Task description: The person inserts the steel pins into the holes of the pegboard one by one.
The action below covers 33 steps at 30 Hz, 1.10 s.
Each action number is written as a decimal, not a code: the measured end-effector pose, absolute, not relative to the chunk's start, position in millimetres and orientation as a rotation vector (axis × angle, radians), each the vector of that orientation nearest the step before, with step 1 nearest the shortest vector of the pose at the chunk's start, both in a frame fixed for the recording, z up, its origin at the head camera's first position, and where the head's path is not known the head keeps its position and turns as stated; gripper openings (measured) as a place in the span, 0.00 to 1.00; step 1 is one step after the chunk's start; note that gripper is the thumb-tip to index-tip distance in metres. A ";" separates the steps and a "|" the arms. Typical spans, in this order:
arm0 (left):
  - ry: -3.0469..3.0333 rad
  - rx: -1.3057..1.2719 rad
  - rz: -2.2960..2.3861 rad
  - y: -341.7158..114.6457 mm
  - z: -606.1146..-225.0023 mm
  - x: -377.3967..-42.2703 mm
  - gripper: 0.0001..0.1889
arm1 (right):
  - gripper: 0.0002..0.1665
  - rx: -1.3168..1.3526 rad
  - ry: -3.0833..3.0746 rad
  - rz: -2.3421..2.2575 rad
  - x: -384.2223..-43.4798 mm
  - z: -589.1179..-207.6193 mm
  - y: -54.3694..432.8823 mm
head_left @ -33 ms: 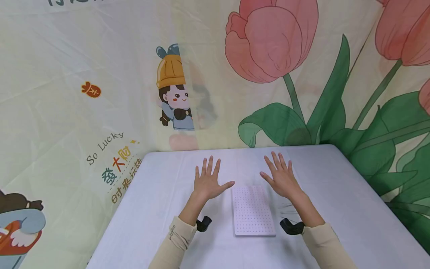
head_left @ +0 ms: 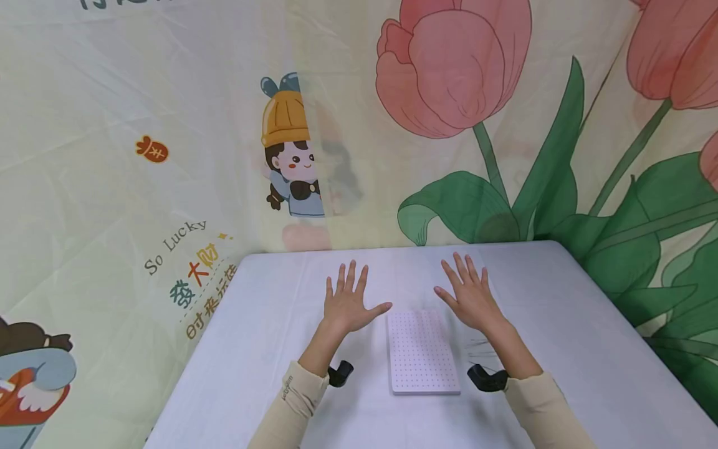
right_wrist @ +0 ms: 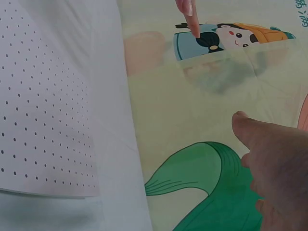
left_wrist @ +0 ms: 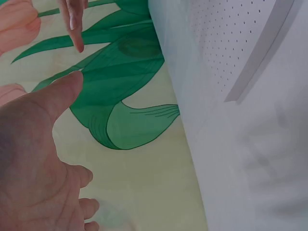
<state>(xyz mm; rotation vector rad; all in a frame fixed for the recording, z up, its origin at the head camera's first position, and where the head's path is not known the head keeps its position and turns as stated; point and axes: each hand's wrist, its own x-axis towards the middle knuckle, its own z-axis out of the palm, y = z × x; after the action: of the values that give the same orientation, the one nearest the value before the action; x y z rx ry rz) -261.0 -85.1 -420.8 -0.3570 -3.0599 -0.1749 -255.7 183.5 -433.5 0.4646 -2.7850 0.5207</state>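
Both hands hover over a white table, palms down with fingers spread and nothing held. The left hand (head_left: 348, 305) is up and to the left of a white board (head_left: 423, 352) dotted with rows of small holes. On the board's other side, the right hand (head_left: 473, 299) is raised near its far right corner. Neither hand touches the board, which lies flat on the tabletop. In the left wrist view the left thumb (left_wrist: 57, 96) points out from the palm, and the board (left_wrist: 231, 38) shows at the upper right. The right wrist view has the board (right_wrist: 43, 110) at left.
The white-covered table (head_left: 269, 349) reaches back to a printed curtain (head_left: 359, 125) with tulips and a cartoon figure. Black wrist devices (head_left: 487, 378) sit below both hands, by the cuffs of the beige sleeves (head_left: 544, 399). A few thin dark lines (head_left: 482, 352) show right of the board.
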 end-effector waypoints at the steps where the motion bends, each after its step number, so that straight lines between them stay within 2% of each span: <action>1: -3.064 -0.360 -0.174 -85.3 -421.4 -260.7 0.52 | 0.39 0.464 -2.786 0.525 -255.3 -434.0 183.6; 10: -3.053 -0.384 -0.269 -83.4 -413.7 -255.1 0.52 | 0.39 0.457 -2.782 0.601 -250.8 -429.9 183.9; 15: -2.972 -0.350 -0.630 -76.4 -424.3 -240.9 0.48 | 0.36 0.447 -2.686 0.921 -239.1 -432.8 191.9; 18: -2.892 -0.329 -0.930 -70.3 -440.9 -227.5 0.47 | 0.30 0.398 -2.570 1.137 -233.3 -457.9 208.3; 23: -2.798 -0.365 -1.480 -63.3 -480.0 -212.7 0.54 | 0.12 0.255 -2.445 1.164 -233.7 -542.8 250.4; 25: -2.736 -0.376 -1.721 -63.4 -495.5 -210.2 0.57 | 0.09 0.227 -2.434 1.154 -228.1 -565.4 261.4; 29: -2.618 -0.423 -2.031 -66.0 -520.1 -208.3 0.61 | 0.07 0.201 -2.426 1.262 -204.1 -566.6 261.5; 33: -2.657 -0.565 -1.989 -66.6 -536.0 -209.0 0.64 | 0.07 0.164 -2.466 1.379 -186.9 -555.3 254.8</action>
<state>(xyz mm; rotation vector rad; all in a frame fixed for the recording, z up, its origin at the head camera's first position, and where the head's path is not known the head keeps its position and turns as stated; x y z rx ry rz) -209.0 -66.6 -536.0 -0.5651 -2.6566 -1.9888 -186.9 254.8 -555.3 0.1641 -2.4660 1.3792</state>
